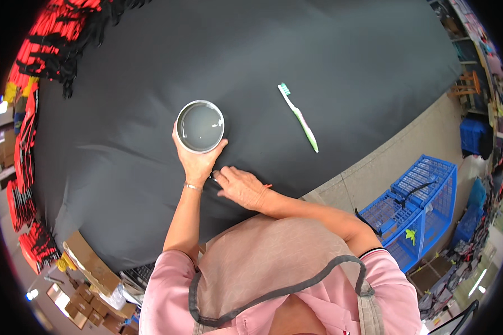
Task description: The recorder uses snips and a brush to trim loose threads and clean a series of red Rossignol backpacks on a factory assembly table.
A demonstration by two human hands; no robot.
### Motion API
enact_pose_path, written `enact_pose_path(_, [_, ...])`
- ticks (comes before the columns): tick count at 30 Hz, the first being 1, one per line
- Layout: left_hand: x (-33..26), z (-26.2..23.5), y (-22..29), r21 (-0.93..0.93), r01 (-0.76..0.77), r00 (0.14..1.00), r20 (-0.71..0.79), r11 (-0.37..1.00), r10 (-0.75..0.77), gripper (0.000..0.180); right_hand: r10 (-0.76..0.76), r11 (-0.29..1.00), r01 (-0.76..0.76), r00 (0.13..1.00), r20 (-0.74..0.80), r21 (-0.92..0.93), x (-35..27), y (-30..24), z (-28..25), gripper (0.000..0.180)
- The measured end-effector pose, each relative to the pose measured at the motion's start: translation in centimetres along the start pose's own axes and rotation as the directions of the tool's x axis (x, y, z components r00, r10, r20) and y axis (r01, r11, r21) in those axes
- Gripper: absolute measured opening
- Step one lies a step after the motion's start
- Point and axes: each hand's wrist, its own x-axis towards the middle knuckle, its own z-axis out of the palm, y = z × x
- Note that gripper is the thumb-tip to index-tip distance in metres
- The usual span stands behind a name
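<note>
My left hand [198,164] is wrapped round the lower side of a round metal cup [222,134], seen from above with greyish, cloudy liquid inside it. Just below and to the right, my right hand [241,186] lies low over the black cloth, its fingers bent in toward my left wrist. A small dark thing with a pale glint shows at its fingertips, too small to name. Apart from both hands, a green and white toothbrush [299,118] rests on the cloth to the right of the cup, bristle end pointing away from me.
Black cloth [341,50] covers the broad table. Piles of red and black goods [53,42] line its left edge. A blue plastic crate cart [413,206] stands on the floor at right. Cardboard boxes [89,304] sit at lower left, and a wooden stool [467,84] at far right.
</note>
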Motion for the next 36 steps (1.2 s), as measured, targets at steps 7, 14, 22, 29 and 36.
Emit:
enact_pose_path(7, [-2.2,-1.4,-0.9,-0.042,-0.009,1.0,0.022,0.999,0.01,0.111,0.06,0.924,-0.2,0.917,-0.394,-0.325,-3.0,3.7,-7.6,0.009])
enact_pose_path(14, [-2.0,-0.3,0.1,-0.085,0.012,0.998,0.056,0.996,-0.007,0.122,0.616,0.686,-0.711,0.679,-0.398,-0.153,-3.6,8.7,-9.5,0.042])
enact_pose_path(22, [-9.7,-7.9,-2.6,-0.043,0.104,0.968,-0.226,0.994,-0.111,0.077,0.493,0.825,-0.475,0.87,0.022,0.307,-4.4,3.0,-2.6,0.059])
enact_pose_path(29, [-12.3,0.1,1.2,-0.528,-0.02,0.999,-0.043,0.849,-0.003,0.052,0.503,0.845,-0.41,0.828,-0.248,0.343,-9.1,7.6,-8.6,0.038])
enact_pose_path(36, [-7.8,17.2,12.6,-0.533,0.048,0.945,0.298,0.845,0.135,0.044,0.574,0.815,-0.458,0.722,-0.387,0.355,-16.2,14.4,-17.6,0.029])
